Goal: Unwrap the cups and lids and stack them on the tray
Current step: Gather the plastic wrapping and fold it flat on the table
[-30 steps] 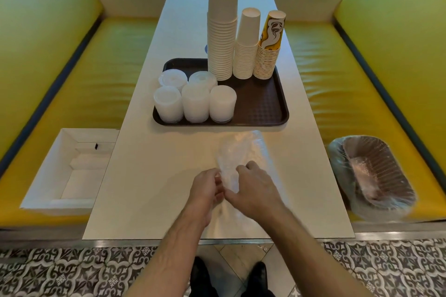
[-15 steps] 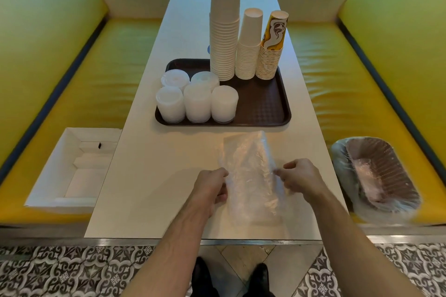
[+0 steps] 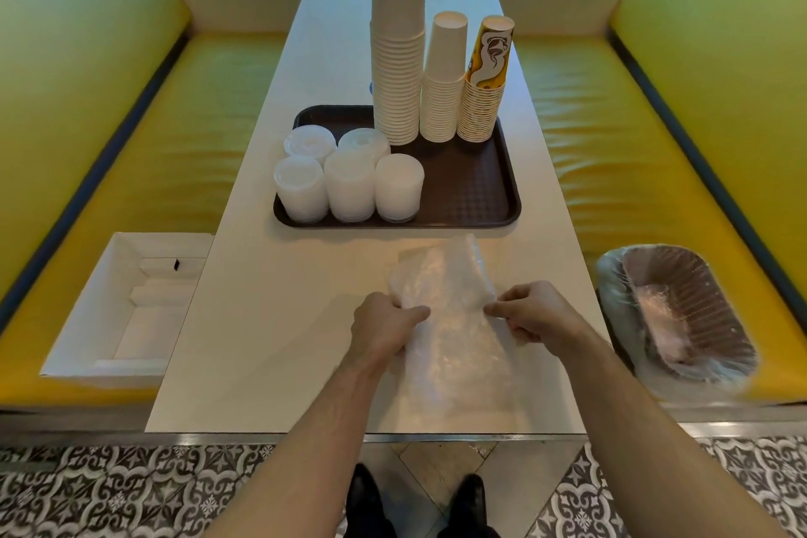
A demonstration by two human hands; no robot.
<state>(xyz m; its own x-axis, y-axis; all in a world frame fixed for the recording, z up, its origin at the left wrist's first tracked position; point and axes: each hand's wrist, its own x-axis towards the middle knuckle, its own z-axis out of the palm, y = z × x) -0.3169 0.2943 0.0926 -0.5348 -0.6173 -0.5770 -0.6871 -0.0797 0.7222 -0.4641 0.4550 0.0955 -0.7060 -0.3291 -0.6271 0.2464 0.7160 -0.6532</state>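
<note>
On either side of your fingers run the yellow bench seats (image 3: 205, 135), with the long pale table (image 3: 279, 319) between them and stretching away from you toward the window. Well beyond your fingers, on the table, sits the brown tray (image 3: 476, 188); at its far edge stand three stacks of paper cups, the tall white stack (image 3: 398, 57) leftmost, a shorter white stack (image 3: 443, 92) beside it, and a yellow printed stack (image 3: 484, 96) rightmost and tilted. Nearer your fingers, on the tray's left part, five stacks of translucent lids (image 3: 349, 183) stand close together, three in front and two behind. Off to the left of your fingers, a white open box (image 3: 109, 306) rests on the seat against the table edge. Off to the right, a brown basket lined with clear plastic (image 3: 681, 315) sits on the other seat with crumpled wrap inside. Directly between your hands lies the clear plastic wrapper (image 3: 450, 319), flat on the table's near end, well short of the tray. Your left hand (image 3: 384, 328) pinches the wrapper's left edge, fingers curled round it; your right hand (image 3: 532, 310) pinches the right edge between thumb and forefinger, the remaining fingers tucked under.
</note>
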